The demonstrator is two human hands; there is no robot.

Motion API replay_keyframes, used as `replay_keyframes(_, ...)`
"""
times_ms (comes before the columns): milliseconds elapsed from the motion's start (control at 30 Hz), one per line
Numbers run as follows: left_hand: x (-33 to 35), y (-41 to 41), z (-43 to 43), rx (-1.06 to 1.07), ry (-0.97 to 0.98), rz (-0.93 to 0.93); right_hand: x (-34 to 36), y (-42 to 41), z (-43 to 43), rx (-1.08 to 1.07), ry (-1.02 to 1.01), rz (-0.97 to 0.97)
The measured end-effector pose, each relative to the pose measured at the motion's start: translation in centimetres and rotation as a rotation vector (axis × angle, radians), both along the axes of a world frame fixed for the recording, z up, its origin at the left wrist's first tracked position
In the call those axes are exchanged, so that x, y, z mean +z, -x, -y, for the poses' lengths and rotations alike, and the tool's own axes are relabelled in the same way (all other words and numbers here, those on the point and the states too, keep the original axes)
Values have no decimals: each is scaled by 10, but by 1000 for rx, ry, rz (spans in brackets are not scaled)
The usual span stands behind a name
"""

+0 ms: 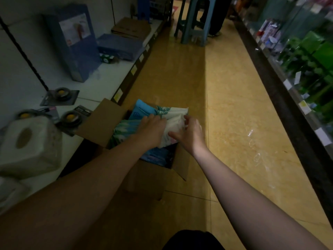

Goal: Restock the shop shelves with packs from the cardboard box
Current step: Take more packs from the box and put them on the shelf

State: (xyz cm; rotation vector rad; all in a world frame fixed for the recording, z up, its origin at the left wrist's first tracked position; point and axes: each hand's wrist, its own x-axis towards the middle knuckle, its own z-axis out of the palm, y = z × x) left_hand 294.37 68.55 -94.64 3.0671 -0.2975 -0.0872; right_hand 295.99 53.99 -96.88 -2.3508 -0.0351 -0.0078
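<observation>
Box (100, 123) on the floor at centre, flaps open, hard against the left shelf (111, 73). Two hands in it, both on one white pack (175, 121) at the top of the box.
- Left grip (153, 129): palm down on the pack's 9 o'clock side, fingers curled over its edge, gripping.
- Right grip (189, 134): fingers curled round the pack's 3 o'clock edge, thumb out at 7 o'clock, gripping.
- Blue pack (142, 110) at 11 o'clock of the white one, teal-print pack (124, 127) at 9, more blue ones at 6, lower in the box. Total count unclear.

Left shelf: 2 blue cartons (75, 42), one upright, one flat at its 2 o'clock. 3 carded items (62, 93) with yellow centres at 8 o'clock of the upright carton. 1 wrapped toilet-roll pack (30, 145) at frame 9 o'clock, part of a second below it.

1 stool (194, 20) at 12 o'clock down the aisle. Right shelf (288, 109) at 3 o'clock holds green packs, blurred, not countable.
</observation>
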Motion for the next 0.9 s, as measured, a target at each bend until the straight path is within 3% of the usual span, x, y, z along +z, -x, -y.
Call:
replay_keyframes(100,0,2,1,-12,-47,20,-3,1,0,32,51,-46)
replay_keyframes(233,1,10,3,-30,132,62,0,1,5,65,90,-21)
replay_keyframes(433,-1,20,-2,-3,311,114,6,5,13,136,-112,-38)
replay_keyframes(600,0,22,-10,194,761,365,26,11,15,125,-485,-113)
replay_keyframes(767,27,29,-8,416,1364,86,44,14,-6,68,-661,-73)
replay_keyframes(900,44,36,-7,418,1405,93,62,19,-24,76,-609,-59)
